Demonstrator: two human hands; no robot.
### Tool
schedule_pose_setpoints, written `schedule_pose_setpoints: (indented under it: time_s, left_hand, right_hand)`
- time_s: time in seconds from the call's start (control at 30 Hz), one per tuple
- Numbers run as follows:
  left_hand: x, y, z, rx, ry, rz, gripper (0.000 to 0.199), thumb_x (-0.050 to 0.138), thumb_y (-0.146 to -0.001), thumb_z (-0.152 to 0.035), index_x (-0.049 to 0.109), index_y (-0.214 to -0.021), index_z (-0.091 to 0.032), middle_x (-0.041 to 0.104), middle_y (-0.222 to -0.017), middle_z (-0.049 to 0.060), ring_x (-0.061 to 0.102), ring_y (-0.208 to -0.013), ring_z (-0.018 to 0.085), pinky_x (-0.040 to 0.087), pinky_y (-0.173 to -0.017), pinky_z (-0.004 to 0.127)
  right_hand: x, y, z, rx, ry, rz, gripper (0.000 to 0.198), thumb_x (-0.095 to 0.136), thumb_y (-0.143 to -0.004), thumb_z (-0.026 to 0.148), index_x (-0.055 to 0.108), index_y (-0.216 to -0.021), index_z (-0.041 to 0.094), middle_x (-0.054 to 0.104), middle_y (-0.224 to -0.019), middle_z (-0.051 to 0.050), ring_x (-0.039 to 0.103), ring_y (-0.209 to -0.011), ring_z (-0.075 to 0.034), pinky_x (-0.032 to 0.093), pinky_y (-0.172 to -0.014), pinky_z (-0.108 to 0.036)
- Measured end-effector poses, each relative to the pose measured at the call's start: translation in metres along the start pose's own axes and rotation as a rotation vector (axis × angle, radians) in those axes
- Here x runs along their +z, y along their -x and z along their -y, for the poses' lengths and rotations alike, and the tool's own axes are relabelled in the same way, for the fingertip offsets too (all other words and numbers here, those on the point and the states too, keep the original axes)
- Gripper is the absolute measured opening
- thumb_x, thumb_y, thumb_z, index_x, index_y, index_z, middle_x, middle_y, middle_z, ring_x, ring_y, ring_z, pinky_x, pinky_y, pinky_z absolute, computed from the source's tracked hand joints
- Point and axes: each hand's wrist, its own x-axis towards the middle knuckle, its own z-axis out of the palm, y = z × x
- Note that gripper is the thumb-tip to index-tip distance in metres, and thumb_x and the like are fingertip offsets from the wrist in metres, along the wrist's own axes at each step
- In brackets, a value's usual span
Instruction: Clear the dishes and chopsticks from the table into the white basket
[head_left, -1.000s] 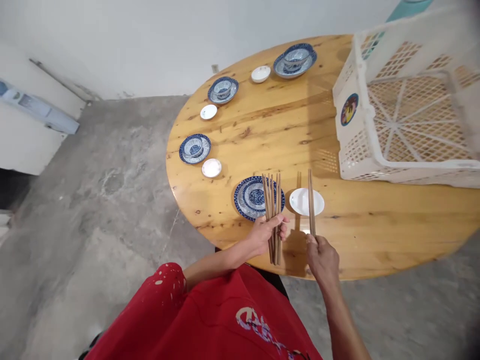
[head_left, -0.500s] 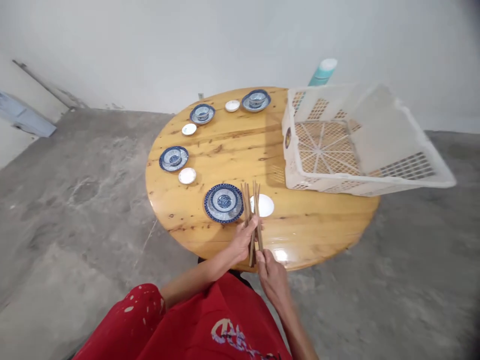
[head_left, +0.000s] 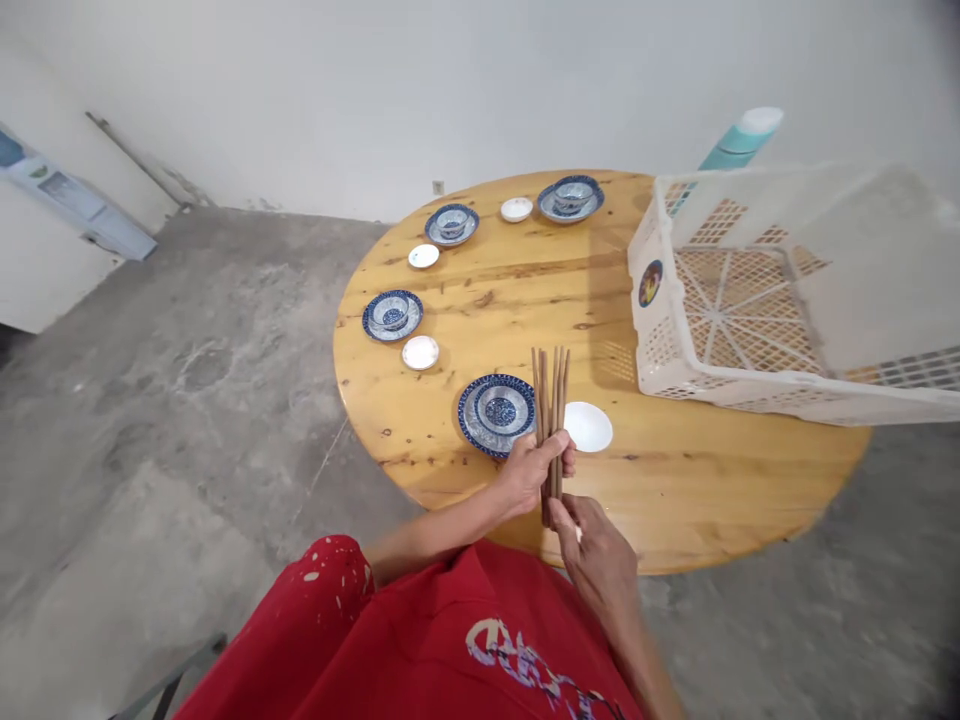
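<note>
Several brown chopsticks (head_left: 551, 400) stand in a bundle in my left hand (head_left: 536, 468), its fingers wrapped round their middle. Just below, my right hand (head_left: 596, 550) closes its thumb and fingers on the lower ends of the same chopsticks. Behind the left hand lies a blue-patterned plate (head_left: 472, 440) with a matching bowl (head_left: 501, 408) on it. A small white dish (head_left: 590, 428) sits right of the bundle, partly covered by the chopsticks and fingers.
On the round wooden table (head_left: 480, 310), more blue plates with bowls (head_left: 392, 315) and small white dishes (head_left: 421, 352) line the far left edge. A big white plastic crate (head_left: 675, 370) takes up the right side. Behind it a turquoise cylinder (head_left: 739, 142) leans near the wall.
My view has turned left, so the table sits further right. The chopsticks in my hands have drawn closer into one bundle, and the right hand still grips their lower ends.
</note>
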Motion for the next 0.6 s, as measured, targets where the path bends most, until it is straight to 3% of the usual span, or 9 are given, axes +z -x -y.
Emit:
schedule_pose_setpoints:
  time_s: [0.13, 0.23, 0.43, 0.6]
  left_hand:
    - [-0.016, 0.000, -0.007, 0.107, -0.305, 0.145, 0.047, 0.065, -0.083, -0.063, 0.058, -0.079, -0.017, 0.051, -0.062, -0.004, 0.044, -0.052, 0.008, 0.037, -0.054, 0.023]
    - [-0.022, 0.000, -0.009, 0.203, -0.616, 0.303, 0.037, 0.055, -0.093, -0.053, 0.061, -0.081, -0.018, 0.051, -0.058, -0.003, 0.046, -0.054, 0.011, 0.038, -0.056, 0.024]
    - [-0.021, 0.001, -0.015, 0.266, -0.987, 0.485, 0.018, 0.060, -0.087, -0.030, 0.067, -0.100, -0.020, 0.061, -0.069, 0.000, 0.060, -0.072, 0.018, 0.047, -0.066, 0.026]
    - [-0.031, 0.005, -0.015, 0.076, -0.871, 0.641, 0.017, 0.063, -0.082, -0.032, 0.059, -0.091, -0.018, 0.057, -0.068, -0.003, 0.055, -0.058, 0.012, 0.047, -0.058, 0.024]
  right_hand:
    - [-0.006, -0.026, 0.018, 0.133, -0.305, -0.218, 0.063, 0.053, -0.089, 0.074, 0.068, -0.111, 0.016, 0.073, -0.111, -0.016, 0.070, -0.098, -0.028, 0.052, -0.089, -0.040]
    - [-0.009, -0.049, 0.037, 0.228, -0.587, -0.214, 0.066, 0.071, -0.076, 0.072, 0.068, -0.112, 0.017, 0.074, -0.113, -0.014, 0.069, -0.102, -0.028, 0.054, -0.092, -0.040]
    - [-0.008, -0.069, 0.067, 0.486, -1.019, -0.231, 0.061, 0.089, -0.057, 0.066, 0.072, -0.086, 0.015, 0.076, -0.092, -0.012, 0.070, -0.083, -0.024, 0.057, -0.076, -0.032]
    - [-0.003, -0.061, 0.073, 0.598, -1.136, -0.259, 0.062, 0.091, -0.050, 0.068, 0.065, -0.067, 0.015, 0.072, -0.073, -0.011, 0.066, -0.058, -0.020, 0.052, -0.051, -0.028]
